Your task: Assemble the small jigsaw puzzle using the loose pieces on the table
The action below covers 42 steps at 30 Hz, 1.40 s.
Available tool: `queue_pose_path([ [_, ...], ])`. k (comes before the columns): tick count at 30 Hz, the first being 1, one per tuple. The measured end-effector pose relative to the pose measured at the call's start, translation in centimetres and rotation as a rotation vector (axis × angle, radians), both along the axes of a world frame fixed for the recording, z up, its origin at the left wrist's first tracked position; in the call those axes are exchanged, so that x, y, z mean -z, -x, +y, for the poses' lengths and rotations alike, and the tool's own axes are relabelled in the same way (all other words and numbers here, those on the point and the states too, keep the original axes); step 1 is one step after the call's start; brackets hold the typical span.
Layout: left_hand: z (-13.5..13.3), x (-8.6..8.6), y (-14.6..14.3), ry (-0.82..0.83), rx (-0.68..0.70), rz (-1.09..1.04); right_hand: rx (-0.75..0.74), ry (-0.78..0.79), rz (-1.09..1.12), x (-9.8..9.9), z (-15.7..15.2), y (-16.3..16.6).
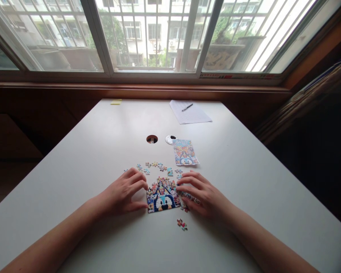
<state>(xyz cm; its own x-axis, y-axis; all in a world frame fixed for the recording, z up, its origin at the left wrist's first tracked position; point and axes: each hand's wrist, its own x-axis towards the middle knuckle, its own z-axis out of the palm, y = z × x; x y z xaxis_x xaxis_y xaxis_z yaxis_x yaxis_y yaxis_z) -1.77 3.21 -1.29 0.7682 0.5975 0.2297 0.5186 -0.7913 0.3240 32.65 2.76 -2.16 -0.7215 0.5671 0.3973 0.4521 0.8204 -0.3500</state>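
A partly joined jigsaw puzzle [164, 197] lies flat on the white table, showing a blue dog face below a crowd of small colourful figures. At its left edge is my left hand [127, 190], thumb and fingers apart, the fingertips at or very near the border. My right hand [200, 192] rests by the right edge with its fingers spread, partly covering several loose pieces [191, 197]. More loose puzzle pieces [155, 164] form an arc above the joined part. A small cluster of pieces [182, 224] sits nearer to me, below my right hand.
A picture card [185, 152] with the same dog design lies beyond the puzzle, beside a round metal cover [171, 139]. Left of that is a cable hole [152, 139]. Paper sheets [187, 113] with a pen [187, 107] and a yellow note [116, 102] lie near the window.
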Motion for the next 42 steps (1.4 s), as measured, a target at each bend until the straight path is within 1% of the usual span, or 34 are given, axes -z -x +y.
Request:
queue_pose_path([
  [8,0.21,0.2,0.15,-0.047,-0.004,-0.047,0.008,-0.001,-0.005,0.03,0.01,-0.08],
  [16,0.28,-0.25,0.03,-0.093,-0.003,-0.079,0.015,-0.017,0.012,-0.19,-0.04,0.09],
  [24,0.25,-0.28,-0.03,-0.11,-0.006,-0.091,0.014,-0.007,0.001,0.15,0.08,-0.16],
  [33,0.26,-0.49,0.01,-0.11,0.004,-0.073,0.012,-0.002,0.007,0.1,0.02,-0.1],
  [42,0.23,-0.27,0.06,-0.103,0.003,-0.064,0.009,-0.004,0.01,0.11,0.03,-0.11],
])
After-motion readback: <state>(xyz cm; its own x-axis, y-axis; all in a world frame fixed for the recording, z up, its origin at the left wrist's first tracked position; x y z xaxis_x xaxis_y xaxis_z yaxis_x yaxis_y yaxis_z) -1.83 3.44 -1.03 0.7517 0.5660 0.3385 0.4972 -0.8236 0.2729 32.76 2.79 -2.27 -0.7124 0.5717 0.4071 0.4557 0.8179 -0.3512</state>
